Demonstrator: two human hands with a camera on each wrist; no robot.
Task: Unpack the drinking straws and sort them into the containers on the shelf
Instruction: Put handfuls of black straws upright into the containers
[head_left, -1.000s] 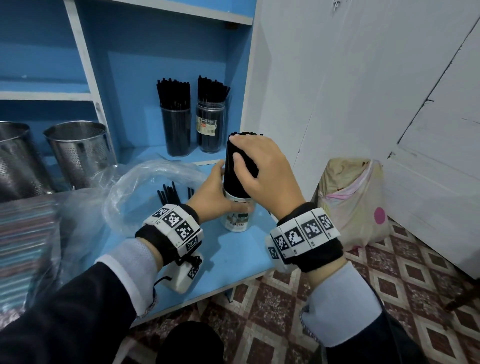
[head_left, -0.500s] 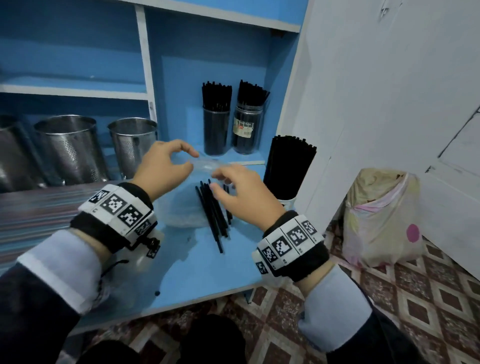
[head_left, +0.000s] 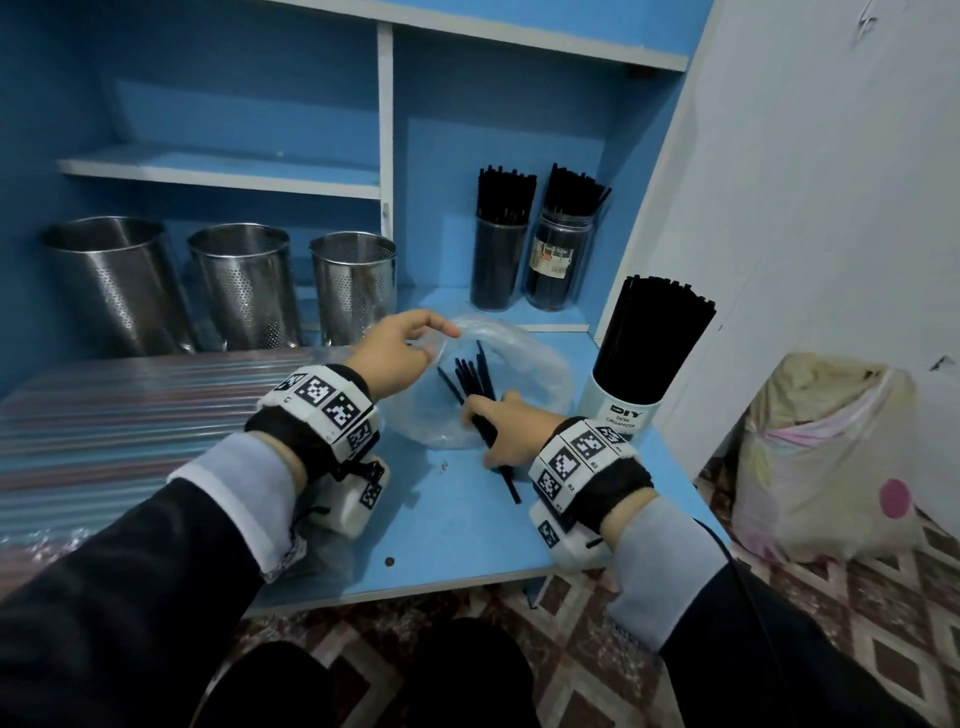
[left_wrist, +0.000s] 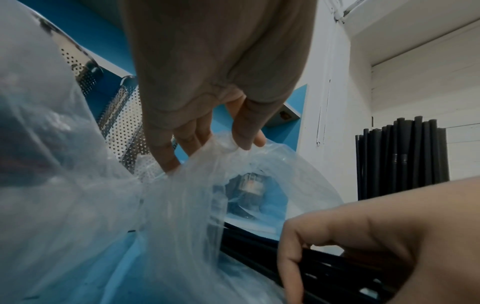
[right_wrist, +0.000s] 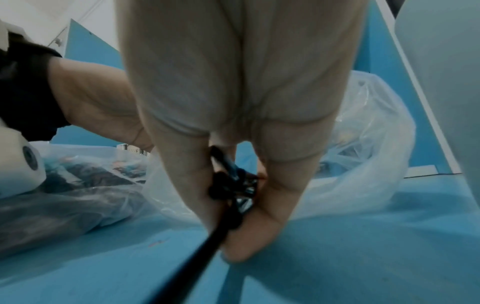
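Note:
A clear plastic bag lies on the blue shelf top, its mouth towards me, with a few black straws sticking out of it. My left hand pinches the bag's upper edge and holds the mouth up. My right hand grips the near ends of the loose black straws at the bag's mouth. To the right stands a white DIY desk organizer packed with black straws. Two jars of black straws stand at the back.
Three perforated steel cups stand in the left compartment. A packet of striped coloured straws lies at the left. A stuffed plastic sack sits on the tiled floor by the white wall.
Both hands left the white organizer and moved left to the bag. My left hand now lifts the bag's edge, and my right hand has closed round the loose straws.

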